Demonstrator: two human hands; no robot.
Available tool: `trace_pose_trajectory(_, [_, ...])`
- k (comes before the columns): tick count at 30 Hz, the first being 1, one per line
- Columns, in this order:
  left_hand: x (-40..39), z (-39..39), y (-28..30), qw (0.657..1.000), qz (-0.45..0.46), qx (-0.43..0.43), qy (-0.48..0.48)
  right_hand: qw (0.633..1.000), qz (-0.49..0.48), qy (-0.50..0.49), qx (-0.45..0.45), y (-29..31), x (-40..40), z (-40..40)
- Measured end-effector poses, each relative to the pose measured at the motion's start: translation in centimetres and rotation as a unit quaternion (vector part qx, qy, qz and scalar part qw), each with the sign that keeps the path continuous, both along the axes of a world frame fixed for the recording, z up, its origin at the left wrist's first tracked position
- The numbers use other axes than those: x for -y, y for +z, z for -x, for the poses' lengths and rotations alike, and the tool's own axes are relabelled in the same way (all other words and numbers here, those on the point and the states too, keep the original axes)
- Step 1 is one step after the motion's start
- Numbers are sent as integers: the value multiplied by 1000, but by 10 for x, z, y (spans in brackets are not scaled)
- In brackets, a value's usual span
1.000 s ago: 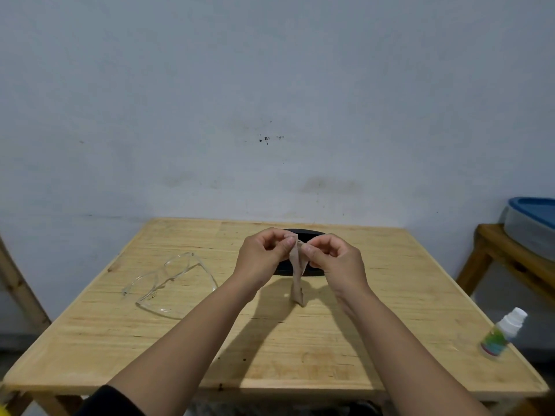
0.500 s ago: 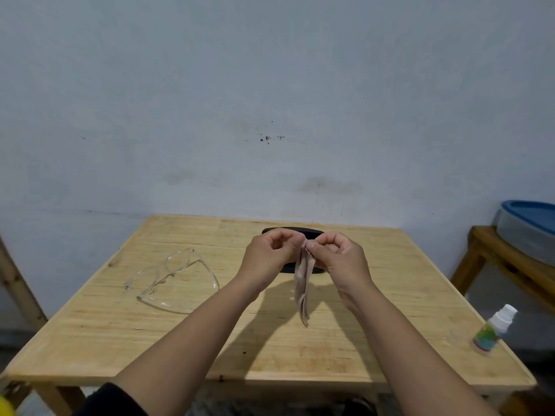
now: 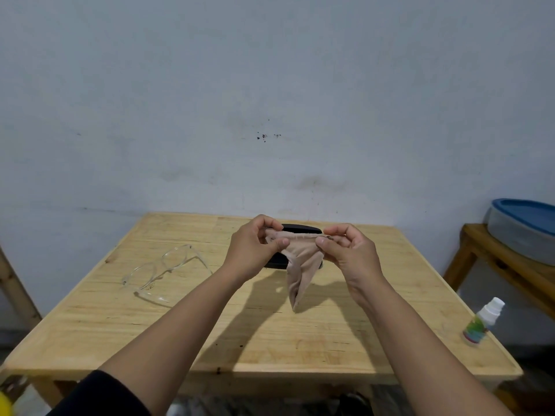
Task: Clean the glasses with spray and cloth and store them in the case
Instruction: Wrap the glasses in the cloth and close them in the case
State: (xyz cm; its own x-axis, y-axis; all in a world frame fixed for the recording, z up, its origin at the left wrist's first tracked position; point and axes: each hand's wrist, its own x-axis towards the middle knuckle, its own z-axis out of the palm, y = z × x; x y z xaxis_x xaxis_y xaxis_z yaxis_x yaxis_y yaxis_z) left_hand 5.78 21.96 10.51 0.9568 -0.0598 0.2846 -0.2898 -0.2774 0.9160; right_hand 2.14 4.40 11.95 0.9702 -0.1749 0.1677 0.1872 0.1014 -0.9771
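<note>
A small beige cloth (image 3: 300, 265) hangs in the air over the middle of the wooden table (image 3: 330, 340). My left hand (image 3: 255, 247) pinches its upper left edge and my right hand (image 3: 348, 250) pinches its upper right edge, so the top edge is stretched between them. Clear-framed glasses (image 3: 163, 273) lie on the table to the left, apart from both hands. A black glasses case (image 3: 300, 229) lies behind the hands, mostly hidden by them and the cloth. A small white-capped spray bottle (image 3: 482, 321) stands near the table's right edge.
A grey tub with a blue lid (image 3: 525, 226) sits on a wooden bench (image 3: 504, 265) to the right. A pale wall rises right behind the table. Part of a wooden frame (image 3: 15, 289) shows at the far left.
My hands have moved apart and risen a little, spreading the cloth's top edge; before, it hung as a narrow folded strip between fingers held close together.
</note>
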Motion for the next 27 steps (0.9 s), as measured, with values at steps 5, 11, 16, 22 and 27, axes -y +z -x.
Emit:
trace_pose_trajectory(5, [-8, 1, 5, 1000, -23, 1, -2, 1000, 13, -13, -3, 1, 7, 1])
trace_pose_trajectory(11, [-16, -3, 11, 997, -74, 16, 7, 999, 15, -34, 1, 9, 23, -1])
trace_pose_trajectory(16, [-12, -11, 12, 994, -107, 20, 30, 999, 16, -41, -31, 2, 35, -11])
trace_pose_trajectory(22, [2, -21, 17, 990, -102, 62, 73, 994, 52, -83, -46, 0, 41, -32])
trace_pose_trajectory(27, [4, -25, 30, 982, -87, 143, 83, 995, 55, -80, 9, 9, 46, -35])
